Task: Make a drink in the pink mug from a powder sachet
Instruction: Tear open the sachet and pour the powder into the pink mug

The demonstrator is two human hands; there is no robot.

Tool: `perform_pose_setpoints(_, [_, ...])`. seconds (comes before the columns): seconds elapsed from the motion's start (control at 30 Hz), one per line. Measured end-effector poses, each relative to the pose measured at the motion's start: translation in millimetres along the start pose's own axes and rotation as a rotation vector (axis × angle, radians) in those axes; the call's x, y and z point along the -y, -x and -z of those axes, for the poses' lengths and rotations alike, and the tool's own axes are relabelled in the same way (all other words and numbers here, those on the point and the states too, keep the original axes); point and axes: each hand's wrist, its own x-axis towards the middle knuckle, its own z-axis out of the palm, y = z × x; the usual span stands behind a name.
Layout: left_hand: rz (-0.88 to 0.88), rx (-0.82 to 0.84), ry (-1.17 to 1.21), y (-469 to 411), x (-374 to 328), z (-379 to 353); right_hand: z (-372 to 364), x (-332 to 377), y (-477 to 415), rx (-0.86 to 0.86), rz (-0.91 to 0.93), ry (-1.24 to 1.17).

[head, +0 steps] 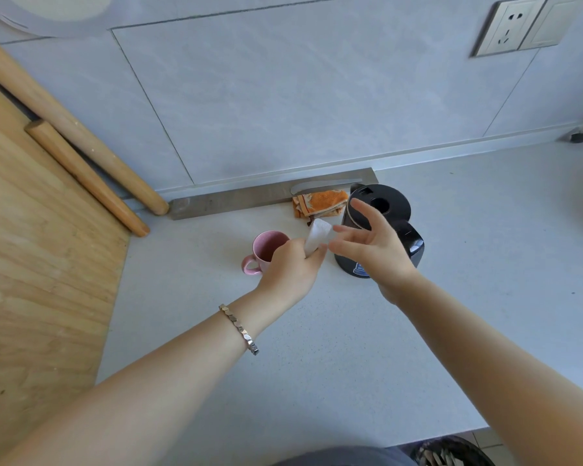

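The pink mug [266, 249] stands on the pale countertop [317, 348], handle toward the near left, and looks to hold no liquid. My left hand [292, 270] is just right of the mug, partly in front of it, shut on a white sachet [317, 235] that sticks up from my fingers. My right hand [372, 245] hovers beside the sachet with fingers spread, fingertips close to its upper edge, holding nothing. Behind my right hand stands a black electric kettle [384, 210].
A folded orange cloth [320, 202] lies behind the sachet next to a metal strip [236, 200] along the tiled wall. A large wooden board [41, 247] and two rolling pins [81, 169] fill the left side. A wall socket [512, 26] is at upper right.
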Motion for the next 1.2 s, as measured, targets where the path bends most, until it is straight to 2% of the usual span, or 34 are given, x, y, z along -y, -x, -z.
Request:
perform_pose_setpoints(0.13, [-0.007,-0.053,-0.071,2,-3,2,-2,-3,-1,-0.106,-0.01,0.09])
perform_pose_setpoints(0.27, [-0.021,-0.048,-0.063,3,-2,3,-3,-4,-3,0.023,-0.063,0.013])
perform_pose_setpoints(0.37, [-0.016,-0.058,-0.061,2,-2,2,-2,-3,-3,-0.05,-0.01,0.066])
perform_pose_setpoints(0.47, [-0.022,-0.098,-0.134,4,-5,3,-2,-6,-5,0.063,-0.026,0.087])
perform_pose_setpoints(0.63, [-0.034,-0.072,-0.158,1,-2,10,5,-3,-5,0.081,0.28,0.234])
perform_pose_setpoints(0.73, [0.008,0.085,-0.154,2,-1,14,12,1,-6,0.153,0.443,0.422])
perform_pose_setpoints(0.83, [0.056,0.253,-0.121,3,-4,21,16,4,-10,0.195,0.516,0.561])
perform_pose_setpoints(0.9, [0.002,0.257,-0.005,4,-4,22,16,5,-12,0.18,0.54,0.653])
perform_pose_setpoints(0.97, [-0.144,0.182,0.034,5,-1,22,14,7,-13,0.162,0.517,0.692])
perform_pose_setpoints(1.07, [-0.403,0.05,-0.091,5,2,20,10,12,-13,0.145,0.379,0.636])
perform_pose_setpoints(1.2, [-0.512,-0.087,-0.166,-3,6,17,5,19,-15,0.154,0.21,0.578])
